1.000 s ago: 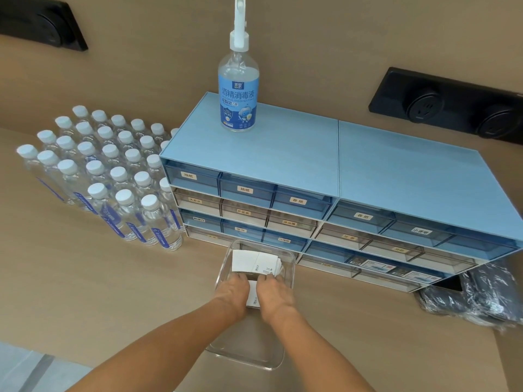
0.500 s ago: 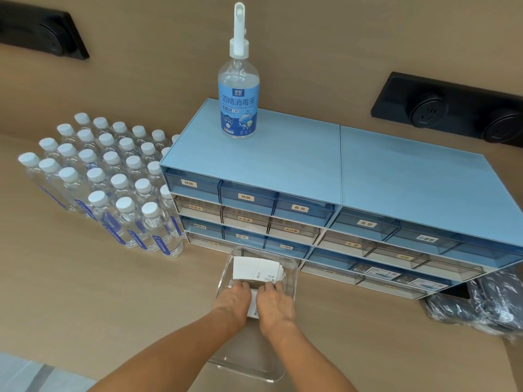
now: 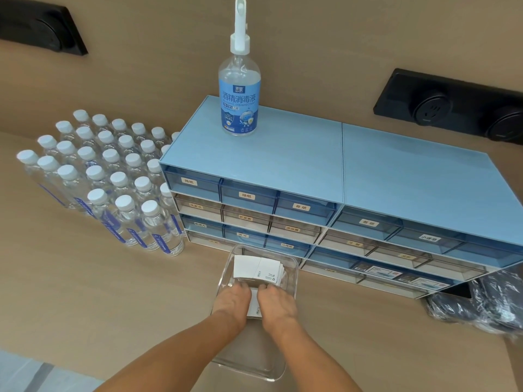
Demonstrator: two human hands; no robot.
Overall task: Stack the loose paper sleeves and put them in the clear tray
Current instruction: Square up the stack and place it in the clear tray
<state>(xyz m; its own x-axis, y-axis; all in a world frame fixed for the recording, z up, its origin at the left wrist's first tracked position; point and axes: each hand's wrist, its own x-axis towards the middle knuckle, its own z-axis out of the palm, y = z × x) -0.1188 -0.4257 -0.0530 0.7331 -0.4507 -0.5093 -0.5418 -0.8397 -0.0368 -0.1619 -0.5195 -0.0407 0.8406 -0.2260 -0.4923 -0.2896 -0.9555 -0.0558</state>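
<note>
Paper sleeves [image 3: 254,304] show as a white sliver between the two hands, inside the clear tray [image 3: 294,274]; this is the bundle the move turns on. The left hand [image 3: 232,302] and right hand [image 3: 276,305] sit knuckles-up side by side on it, fingers curled down over its far edge and pressing on its top and sides. Whether the fingers actually pinch it or only press it flat I cannot tell, since the hands cover most of it. Both hands touch the bundle, so neither is nearer.

Just beyond the fingertips, toward the tray's far end, lies a second stack of sleeves [image 3: 259,268], its white faces up and a little fanned at its right edge. Its long axis runs across the tray, side wall to side wall, while the tray's long axis runs from the person toward the blue drawer cabinet [image 3: 283,154]. The near stack appears to lie just beside or touching the far one; the fingers hide the seam.

My judgement: the step in hand is seating and squaring the near bundle against the far stack, so the coming push goes away from the person, along the tray's length.

The tray's near half is bare. Its far rim sits close against the cabinet's lowest drawers. Left of the tray stand capped water bottles [image 3: 113,176], well apart.
</note>
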